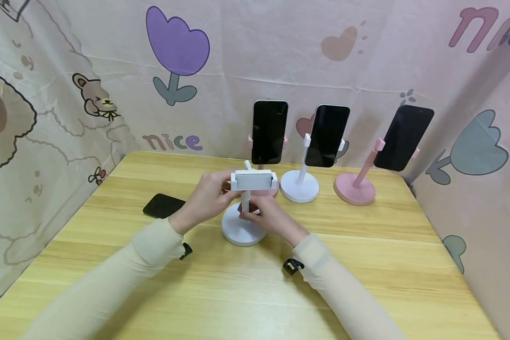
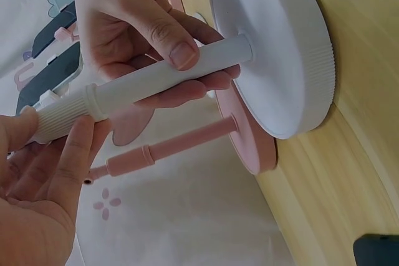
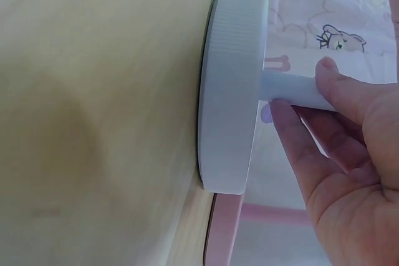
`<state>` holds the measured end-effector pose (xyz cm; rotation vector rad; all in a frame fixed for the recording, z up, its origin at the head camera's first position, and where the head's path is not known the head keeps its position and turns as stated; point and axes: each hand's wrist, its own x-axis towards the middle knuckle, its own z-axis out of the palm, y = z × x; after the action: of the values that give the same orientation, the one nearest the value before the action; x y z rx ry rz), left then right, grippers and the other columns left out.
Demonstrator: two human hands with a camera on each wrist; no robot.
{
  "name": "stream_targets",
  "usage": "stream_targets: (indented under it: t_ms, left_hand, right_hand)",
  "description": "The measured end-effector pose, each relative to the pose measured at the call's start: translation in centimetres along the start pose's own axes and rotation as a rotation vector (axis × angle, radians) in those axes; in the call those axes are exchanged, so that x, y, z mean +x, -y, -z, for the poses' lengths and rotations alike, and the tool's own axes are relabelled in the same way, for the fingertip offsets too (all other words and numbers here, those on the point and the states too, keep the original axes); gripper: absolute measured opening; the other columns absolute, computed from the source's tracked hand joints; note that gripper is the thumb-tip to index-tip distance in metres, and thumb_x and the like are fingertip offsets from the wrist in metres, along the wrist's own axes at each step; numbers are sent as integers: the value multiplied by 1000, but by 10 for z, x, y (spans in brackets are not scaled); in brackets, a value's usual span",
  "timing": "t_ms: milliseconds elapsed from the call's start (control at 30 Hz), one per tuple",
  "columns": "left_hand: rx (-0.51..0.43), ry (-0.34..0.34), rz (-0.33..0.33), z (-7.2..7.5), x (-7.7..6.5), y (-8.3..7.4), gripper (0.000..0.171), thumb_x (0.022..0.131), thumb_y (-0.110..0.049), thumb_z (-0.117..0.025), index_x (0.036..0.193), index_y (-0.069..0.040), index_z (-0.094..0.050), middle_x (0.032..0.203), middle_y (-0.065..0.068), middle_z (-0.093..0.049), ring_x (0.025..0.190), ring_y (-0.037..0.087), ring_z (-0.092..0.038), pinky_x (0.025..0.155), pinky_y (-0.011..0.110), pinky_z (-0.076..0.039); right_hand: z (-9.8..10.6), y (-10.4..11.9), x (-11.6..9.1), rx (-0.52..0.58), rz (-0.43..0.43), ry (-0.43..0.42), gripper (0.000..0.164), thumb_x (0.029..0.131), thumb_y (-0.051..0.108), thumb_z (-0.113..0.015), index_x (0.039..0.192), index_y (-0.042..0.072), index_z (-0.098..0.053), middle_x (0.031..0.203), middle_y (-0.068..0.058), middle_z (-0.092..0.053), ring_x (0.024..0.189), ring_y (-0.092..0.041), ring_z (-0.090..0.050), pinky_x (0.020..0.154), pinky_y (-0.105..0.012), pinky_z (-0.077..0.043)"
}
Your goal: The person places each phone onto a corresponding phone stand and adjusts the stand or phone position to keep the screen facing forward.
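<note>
A white phone stand [image 1: 238, 231] stands upright in front of the person, its round base on the table. Its clamp [image 1: 253, 180] at the top faces the head camera with no phone in it. The left hand [image 1: 210, 193] is just below the clamp; in the left wrist view its thumb and fingers grip the ribbed collar [image 2: 61, 116] of the pole. Lower down, the right hand [image 1: 269, 215] pinches the smooth white pole [image 2: 168, 79] just above the base. The right wrist view shows thumb and fingers [image 3: 299, 144] around that pole.
A dark phone [image 1: 163, 206] lies flat on the table at the left. Behind, a white stand [image 1: 299, 186] and a pink stand [image 1: 354, 189] hold upright phones, as does another pink stand partly hidden behind the clamp. A printed curtain [image 1: 255, 56] hangs around the table.
</note>
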<state>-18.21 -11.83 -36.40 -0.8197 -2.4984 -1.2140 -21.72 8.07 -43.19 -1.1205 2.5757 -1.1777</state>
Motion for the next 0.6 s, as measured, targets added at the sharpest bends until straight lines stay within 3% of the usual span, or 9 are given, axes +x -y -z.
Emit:
stream_targets:
  t_ms: [333,600]
  left_hand:
    - [-15,23,0,-14,7,-5,28,99,-3,-75,127,0,-72,125,20,-78,101,35,-81,85,42,-69]
    - [-17,40,15,-24,12,-10,40,101,-4,-73,141,-3,-68,128,17,-77,100,33,-81,86,41,-69]
  right_hand:
    - [11,-6,-17,-8,-30,-8,9,100,9,-76,107,5,-74,112,-10,-77,104,-24,-77,93,-32,-65]
    - [19,-11,-29,-16,-30,-16,10,101,8,-75,110,4,-75,113,-11,-78,105,-25,-78,93,-35,-66]
